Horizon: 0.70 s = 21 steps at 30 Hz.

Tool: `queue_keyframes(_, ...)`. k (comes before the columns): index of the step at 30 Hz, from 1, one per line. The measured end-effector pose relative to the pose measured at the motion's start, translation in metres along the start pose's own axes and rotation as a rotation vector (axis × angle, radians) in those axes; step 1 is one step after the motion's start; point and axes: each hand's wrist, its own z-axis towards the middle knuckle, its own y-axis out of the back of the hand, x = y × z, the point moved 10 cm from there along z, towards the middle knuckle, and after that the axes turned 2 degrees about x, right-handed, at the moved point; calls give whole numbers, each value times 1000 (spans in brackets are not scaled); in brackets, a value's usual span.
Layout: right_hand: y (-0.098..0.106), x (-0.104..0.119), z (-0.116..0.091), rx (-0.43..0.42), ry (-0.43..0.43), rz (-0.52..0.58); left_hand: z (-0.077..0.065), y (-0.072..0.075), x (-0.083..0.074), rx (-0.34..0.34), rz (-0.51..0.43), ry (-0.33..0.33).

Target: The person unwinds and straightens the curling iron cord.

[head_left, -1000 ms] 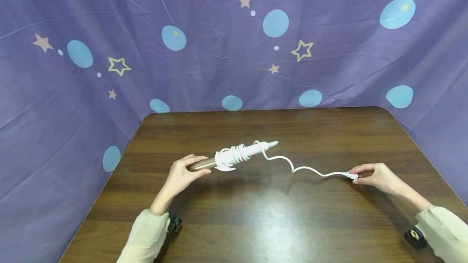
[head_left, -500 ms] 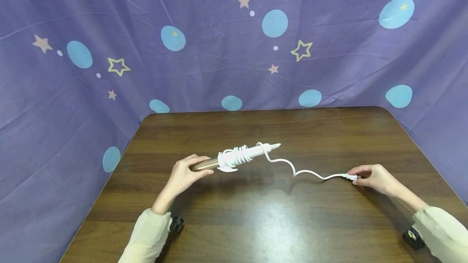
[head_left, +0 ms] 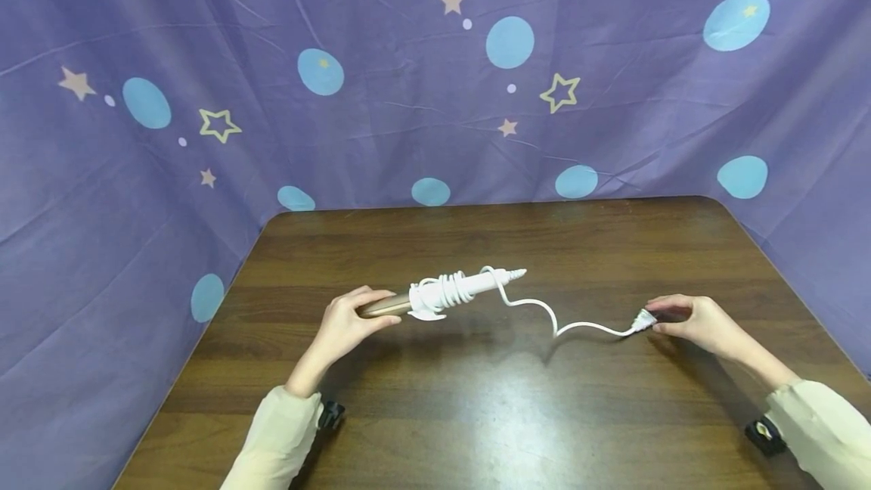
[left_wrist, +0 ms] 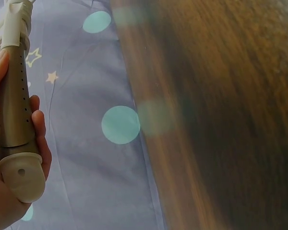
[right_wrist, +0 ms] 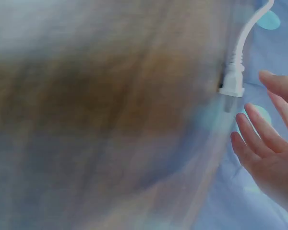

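The left hand grips a gold-barrelled styling wand; toward its three o'clock, the right hand, fingers parted, is just beside the white plug.

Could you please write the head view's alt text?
A left hand holds a wand by its bronze end, cord coiled round its handle; the open right hand is beside the plug, over a wooden table before a purple curtain.

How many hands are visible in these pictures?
2: the left hand holds the tool; the right hand is beside the plug, not holding it. No others show.
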Motion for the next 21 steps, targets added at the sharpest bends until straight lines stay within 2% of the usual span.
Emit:
queue_keyframes(5, 5, 10, 7, -6, -42, -30, 1, -2, 0, 11, 4, 10)
queue_keyframes(9, 3, 20, 13, 9, -63, -9, 2, -5, 0, 28, 2, 23)
queue_keyframes(17, -18, 48, 25, 60, -51, 87, 4, -7, -2, 41, 10, 35)
queue_keyframes(21, -31, 64, 29, 97, -7, 125, 4, -7, -2, 35, 15, 31)
